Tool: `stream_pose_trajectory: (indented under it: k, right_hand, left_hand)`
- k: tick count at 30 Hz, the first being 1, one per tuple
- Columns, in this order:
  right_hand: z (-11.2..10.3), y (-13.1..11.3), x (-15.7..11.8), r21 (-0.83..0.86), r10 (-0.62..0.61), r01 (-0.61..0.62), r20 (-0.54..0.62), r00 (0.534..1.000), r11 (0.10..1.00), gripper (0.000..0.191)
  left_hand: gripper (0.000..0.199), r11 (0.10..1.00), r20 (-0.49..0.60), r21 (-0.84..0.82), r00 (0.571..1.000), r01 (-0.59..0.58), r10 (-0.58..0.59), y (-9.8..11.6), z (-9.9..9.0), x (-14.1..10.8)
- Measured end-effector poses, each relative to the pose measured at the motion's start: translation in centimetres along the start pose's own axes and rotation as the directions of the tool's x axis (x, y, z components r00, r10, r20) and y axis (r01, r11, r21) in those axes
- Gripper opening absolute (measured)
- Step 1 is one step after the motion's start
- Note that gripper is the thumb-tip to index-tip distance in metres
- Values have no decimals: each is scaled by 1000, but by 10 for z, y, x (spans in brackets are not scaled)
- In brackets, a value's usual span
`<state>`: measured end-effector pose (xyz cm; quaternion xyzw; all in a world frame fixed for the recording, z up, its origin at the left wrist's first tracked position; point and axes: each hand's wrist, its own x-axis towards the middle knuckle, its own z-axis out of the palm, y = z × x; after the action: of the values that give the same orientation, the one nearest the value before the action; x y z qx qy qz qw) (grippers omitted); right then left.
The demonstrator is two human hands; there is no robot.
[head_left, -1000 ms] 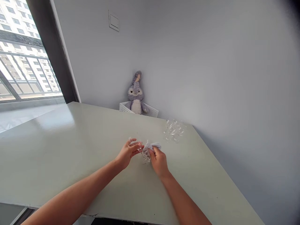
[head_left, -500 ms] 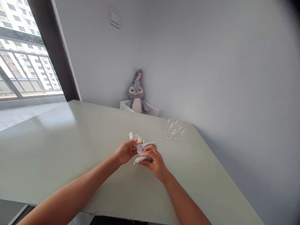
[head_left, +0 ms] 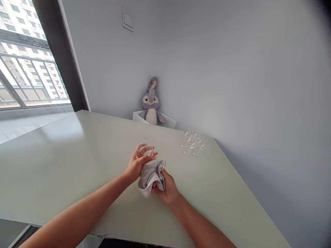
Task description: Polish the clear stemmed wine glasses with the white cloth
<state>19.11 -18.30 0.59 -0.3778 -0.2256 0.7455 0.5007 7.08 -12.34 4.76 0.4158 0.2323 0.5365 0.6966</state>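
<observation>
My left hand [head_left: 137,164] is closed, with thumb and fingers on a clear wine glass [head_left: 151,155], tilted above the table. Just below, a light grey cloth [head_left: 148,176] hangs bunched in my right hand [head_left: 167,190], which is also closed. A curved, clear edge of glass shows at the top of the cloth, beside my right thumb. Clear material and folds hide where the glass's parts join. To the right, several stemmed glasses [head_left: 192,144] stand grouped on the table.
The pale green table [head_left: 103,148] narrows toward a wall corner. A plush rabbit [head_left: 151,106] sits in a white perforated basket [head_left: 169,122] behind its far edge. A light switch [head_left: 127,20] is on the wall, and a window [head_left: 28,62] lies at left.
My left hand has turned upward, its grip on the glass shifting. My right hand has moved slightly down and rolled over, and the cloth has spread out and now hangs lower, toward the left.
</observation>
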Motion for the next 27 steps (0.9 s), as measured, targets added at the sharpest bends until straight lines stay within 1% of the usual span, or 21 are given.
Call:
stream_pose_trajectory:
  k: [2,4,5,6,7,8,9,10,11,12,13,14,15,16,18,19,21,22,24,26,27]
  right_hand:
    - [1,0,-2,-105,44,-41,23,999,994,46]
    - [-1,-1,-5,-304,16,-1,48,999,953,44]
    - [-2,-2,-6,-442,-33,61,72,997,895,43]
    - [-3,-4,-8,-589,-108,149,105,989,794,42]
    - [-5,-6,-9,-722,-209,247,144,967,646,40]
    - [-6,-9,-11,-822,-333,334,188,924,462,38]
    - [-7,-12,-13,-881,-467,391,236,852,267,35]
    - [-8,-16,-15,-907,-588,411,283,758,94,31]
    - [-10,-20,-16,-915,-682,402,319,658,-40,28]
    - [-11,-24,-17,-916,-746,377,346,569,-136,25]
    - [-12,-27,-17,-916,-780,345,366,507,-205,24]
    - [-13,-28,-17,-915,-792,311,384,475,-257,24]
    - [-14,-29,-16,-912,-786,280,402,469,-299,24]
    - [-15,-28,-14,-909,-772,254,416,481,-331,22]
    - [-19,-25,-10,-905,-735,230,424,530,-357,16]
    - [-22,-25,-7,-912,-720,228,410,560,-341,15]
    - [-29,-27,-2,-942,-718,225,336,609,-250,15]
    - [-34,-31,1,-960,-734,214,278,620,-182,16]
    - [-49,-44,7,-987,-786,157,115,608,-23,20]
    - [-68,-61,11,-990,-823,54,-76,563,128,26]
    - [-78,-70,12,-983,-828,-3,-155,539,182,27]
  left_hand:
    - [50,997,-29,63,998,-54,56,1,1,0]
    - [53,988,-62,107,991,-109,116,2,0,1]
    - [54,983,-76,122,987,-134,144,3,-1,2]
    - [55,979,-87,135,982,-155,168,4,-2,2]
    - [55,974,-90,147,978,-173,187,5,-2,3]
    - [55,970,-86,156,976,-186,201,5,-3,3]
    - [54,967,-75,163,975,-195,209,4,-3,2]
    - [54,965,-54,168,975,-202,213,3,-3,1]
    - [54,962,-27,173,976,-209,217,1,-2,-1]
    - [54,960,8,181,976,-215,217,-3,-1,-4]
    - [53,956,52,194,976,-219,213,-7,0,-7]
    - [52,950,100,213,973,-227,210,-12,1,-11]
    - [51,941,152,240,966,-240,207,-16,3,-14]
    - [49,926,204,277,958,-256,204,-21,4,-18]
    - [48,884,289,370,939,-287,185,-28,6,-23]
    - [50,857,311,422,935,-294,168,-31,6,-24]
    - [59,802,321,530,941,-275,110,-33,6,-24]
    - [64,776,312,576,946,-256,81,-34,4,-22]
    - [68,739,286,639,958,-215,31,-34,1,-18]
    - [63,729,254,662,967,-174,1,-35,-4,-14]
    - [60,733,233,663,972,-152,-9,-35,-5,-13]
